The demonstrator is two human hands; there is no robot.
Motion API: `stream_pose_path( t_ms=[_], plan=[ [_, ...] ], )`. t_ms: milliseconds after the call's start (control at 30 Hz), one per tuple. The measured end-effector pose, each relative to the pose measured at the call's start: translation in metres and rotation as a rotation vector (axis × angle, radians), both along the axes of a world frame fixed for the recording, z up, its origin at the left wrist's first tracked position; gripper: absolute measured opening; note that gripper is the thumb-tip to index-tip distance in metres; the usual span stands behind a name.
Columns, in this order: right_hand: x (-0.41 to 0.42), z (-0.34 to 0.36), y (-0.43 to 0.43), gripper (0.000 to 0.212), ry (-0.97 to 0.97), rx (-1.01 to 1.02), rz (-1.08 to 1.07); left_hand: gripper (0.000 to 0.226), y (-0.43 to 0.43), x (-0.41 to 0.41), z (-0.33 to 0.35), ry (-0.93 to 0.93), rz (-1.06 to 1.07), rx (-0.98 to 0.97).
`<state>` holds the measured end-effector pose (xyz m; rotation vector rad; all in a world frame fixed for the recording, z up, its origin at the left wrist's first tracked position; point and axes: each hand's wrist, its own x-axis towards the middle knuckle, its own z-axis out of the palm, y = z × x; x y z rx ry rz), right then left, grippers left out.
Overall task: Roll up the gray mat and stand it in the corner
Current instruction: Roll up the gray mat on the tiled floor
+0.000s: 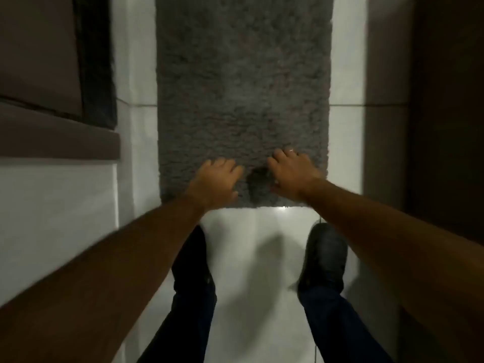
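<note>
The gray mat (243, 82) is the biggest thing here, a long shaggy rectangle lying flat on the white floor (251, 258) and running away from the person toward the far end of the narrow passage. Its pile is thick and tufted, mottled in lighter and darker gray, and its edges look soft and slightly ragged. The near edge is straight and not yet curled; no roll has formed. A dark rounded patch shows in the pile close to that near edge, between the two hands.

The floor is smooth, glossy tile with a thin grout line crossing it at mid-length, and it catches a bright glint just at the mat's near edge. Brown panelled surfaces (39, 61) rise on the left, and a dark wall (445, 100) closes the right side.

The person bends over the near end, dark trouser legs and a black shoe (324, 255) planted on the bare tile just short of the mat.

The left hand (214, 182) lies palm down on the pile near the mat's left corner, fingers spread slightly and loose, gripping nothing. The right hand (290, 174) rests likewise to the right of the dark patch, fingers apart and curved onto the fibers, a pale ring on one. Both hands sit on top of the mat, just inside its near edge.
</note>
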<state>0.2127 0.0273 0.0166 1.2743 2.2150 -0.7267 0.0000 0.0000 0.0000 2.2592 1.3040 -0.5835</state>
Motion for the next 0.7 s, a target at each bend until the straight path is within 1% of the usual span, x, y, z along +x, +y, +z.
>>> stream_pose_path(
  t_ms=[67,100,167,200,233,300,400,433,500,567,633,700],
  plan=[
    [-0.003,-0.032,-0.020,0.059,-0.034,0.006,0.055,0.056,-0.020,0.004,-0.032,0.051,-0.078,0.011],
    [-0.002,-0.057,-0.036,0.059,-0.032,-0.003,0.061,0.060,-0.036,0.005,-0.057,0.084,-0.117,-0.002],
    [0.000,-0.089,-0.060,0.058,-0.032,-0.043,0.065,0.084,-0.062,0.006,-0.091,0.182,-0.192,-0.053],
    [0.002,-0.099,-0.067,0.057,-0.031,-0.051,0.059,0.093,-0.069,0.003,-0.103,0.212,-0.190,-0.059],
    [0.004,-0.109,-0.073,0.057,-0.026,-0.044,0.055,0.097,-0.074,0.000,-0.114,0.214,-0.186,-0.036],
    [0.008,-0.116,-0.079,0.057,-0.035,-0.034,0.069,0.093,-0.076,-0.005,-0.128,0.199,-0.185,0.023],
    [0.016,-0.122,-0.084,0.060,-0.050,-0.009,0.099,0.081,-0.074,-0.012,-0.137,0.229,-0.270,0.101],
    [0.019,-0.121,-0.082,0.061,-0.048,-0.003,0.101,0.076,-0.072,-0.012,-0.136,0.228,-0.274,0.099],
    [0.022,-0.117,-0.079,0.065,-0.048,0.010,0.105,0.069,-0.071,-0.007,-0.129,0.245,-0.213,0.053],
    [0.022,-0.110,-0.076,0.064,-0.047,0.015,0.120,0.059,-0.060,0.000,-0.124,0.196,-0.058,0.018],
    [0.021,-0.106,-0.073,0.053,-0.040,0.036,0.132,0.047,-0.038,0.003,-0.125,0.100,0.162,-0.018],
    [0.020,-0.103,-0.065,0.036,-0.023,0.080,0.075,0.036,-0.013,0.002,-0.123,0.014,0.372,-0.036]
  ],
)
